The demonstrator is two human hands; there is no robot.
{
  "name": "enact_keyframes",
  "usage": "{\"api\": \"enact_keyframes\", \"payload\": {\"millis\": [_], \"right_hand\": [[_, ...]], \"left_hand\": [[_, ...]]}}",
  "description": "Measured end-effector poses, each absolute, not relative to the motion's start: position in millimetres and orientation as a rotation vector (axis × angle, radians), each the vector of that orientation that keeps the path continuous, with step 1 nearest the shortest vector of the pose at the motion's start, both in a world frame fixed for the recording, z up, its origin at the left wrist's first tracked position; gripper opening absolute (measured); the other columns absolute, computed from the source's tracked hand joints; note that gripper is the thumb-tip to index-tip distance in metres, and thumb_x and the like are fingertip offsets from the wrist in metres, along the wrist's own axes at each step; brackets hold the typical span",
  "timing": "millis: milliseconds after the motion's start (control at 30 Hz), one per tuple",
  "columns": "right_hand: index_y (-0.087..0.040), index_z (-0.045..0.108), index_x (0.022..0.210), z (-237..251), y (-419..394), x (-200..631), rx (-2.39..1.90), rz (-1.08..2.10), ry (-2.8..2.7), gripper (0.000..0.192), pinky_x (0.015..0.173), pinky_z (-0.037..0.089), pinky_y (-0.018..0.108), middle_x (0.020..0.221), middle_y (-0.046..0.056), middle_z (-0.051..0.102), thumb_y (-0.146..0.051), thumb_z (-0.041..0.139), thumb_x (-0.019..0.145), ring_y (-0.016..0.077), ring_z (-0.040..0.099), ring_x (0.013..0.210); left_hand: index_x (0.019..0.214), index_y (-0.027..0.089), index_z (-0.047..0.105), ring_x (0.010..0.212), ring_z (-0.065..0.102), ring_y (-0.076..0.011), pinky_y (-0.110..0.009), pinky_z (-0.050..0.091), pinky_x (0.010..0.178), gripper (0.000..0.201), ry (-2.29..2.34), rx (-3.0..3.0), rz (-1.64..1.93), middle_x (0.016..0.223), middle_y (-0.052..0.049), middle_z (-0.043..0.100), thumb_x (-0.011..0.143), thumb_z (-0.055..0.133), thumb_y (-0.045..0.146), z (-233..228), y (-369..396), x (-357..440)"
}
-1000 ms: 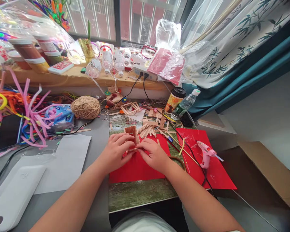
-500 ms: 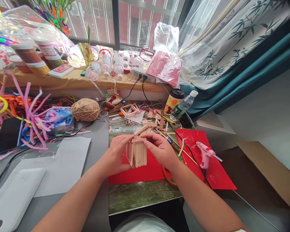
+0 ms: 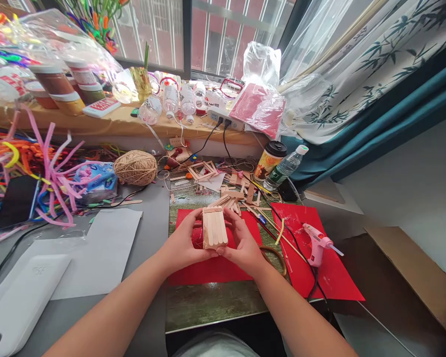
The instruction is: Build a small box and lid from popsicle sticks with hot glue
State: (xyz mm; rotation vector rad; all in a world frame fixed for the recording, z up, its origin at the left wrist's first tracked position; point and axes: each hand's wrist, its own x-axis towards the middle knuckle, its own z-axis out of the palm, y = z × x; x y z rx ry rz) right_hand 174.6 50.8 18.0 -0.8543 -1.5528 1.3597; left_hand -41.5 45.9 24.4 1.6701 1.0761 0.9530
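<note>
A small structure of popsicle sticks [image 3: 215,228] is held between my two hands, its row of upright sticks facing me. My left hand [image 3: 184,238] grips its left side, thumb along the lower edge. On the other side my right hand [image 3: 243,243] holds it, thumb at the bottom right corner. Beneath them lies a sheet of red paper [image 3: 208,270]. Loose popsicle sticks [image 3: 232,193] are heaped just beyond the hands. The handle of scissors [image 3: 278,255] shows beside my right wrist.
A pink glue gun [image 3: 315,243] rests on a second red sheet [image 3: 338,277] at right. Behind stand a water bottle [image 3: 286,168] and a paper cup [image 3: 269,161]. A twine ball [image 3: 136,167], white paper [image 3: 107,248] and a white power bank [image 3: 29,307] lie left.
Both hands have turned the stick structure so its slatted face tilts up toward me. My right hand has shifted its thumb from the upper edge to the lower corner. The camera view has shifted slightly.
</note>
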Motion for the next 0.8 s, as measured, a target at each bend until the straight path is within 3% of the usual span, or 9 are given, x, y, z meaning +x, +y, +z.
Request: {"api": "enact_keyframes", "payload": {"millis": [233,400,467,567,800], "right_hand": [[-0.033,0.035,0.156,-5.3,50.5,175.6,-0.921,1.371,-1.540,0.094,0.119,0.041,0.054,0.159,0.012,0.045,-0.038,0.087,0.078,0.0303,0.050,0.143],[-0.033,0.031,0.160,-5.3,47.4,182.7,-0.884,1.317,-1.656,0.101,0.122,0.036,0.055,0.163,0.012,0.038,-0.056,0.085,0.077,0.0330,0.042,0.148],[-0.031,0.034,0.159,-5.6,48.4,184.3,-0.841,1.329,-1.659,0.091,0.122,0.036,0.055,0.163,0.012,0.038,-0.066,0.073,0.085,0.0327,0.041,0.148],[-0.031,0.038,0.157,-8.2,50.6,184.1,-0.877,1.333,-1.620,0.067,0.121,0.038,0.051,0.163,0.010,0.038,-0.063,0.053,0.100,0.0292,0.042,0.148],[-0.034,0.037,0.157,-11.9,50.9,180.9,-0.949,1.314,-1.612,0.067,0.117,0.043,0.050,0.155,0.010,0.047,-0.055,0.061,0.098,0.0283,0.046,0.142]], "left_hand": [[0.149,0.028,0.036,0.133,0.060,-0.0358,-0.055,0.053,0.108,0.101,1.067,1.671,0.864,0.150,-0.018,0.052,0.067,0.093,0.041,3.7,50.6,-42.8],[0.147,0.029,0.034,0.133,0.060,-0.0362,-0.053,0.054,0.107,0.099,1.043,1.646,0.851,0.149,-0.018,0.053,0.067,0.093,0.038,-1.8,52.8,-42.4],[0.147,0.029,0.034,0.136,0.058,-0.0363,-0.053,0.054,0.108,0.102,1.041,1.637,0.842,0.150,-0.018,0.052,0.065,0.094,0.038,-2.2,53.7,-42.6],[0.145,0.030,0.033,0.138,0.056,-0.0362,-0.052,0.054,0.108,0.102,1.040,1.620,0.820,0.150,-0.017,0.052,0.064,0.095,0.037,-4.0,54.9,-43.1],[0.143,0.028,0.033,0.131,0.062,-0.0365,-0.054,0.054,0.108,0.102,1.076,1.620,0.820,0.146,-0.018,0.054,0.063,0.095,0.036,-9.8,55.8,-43.0]]}}
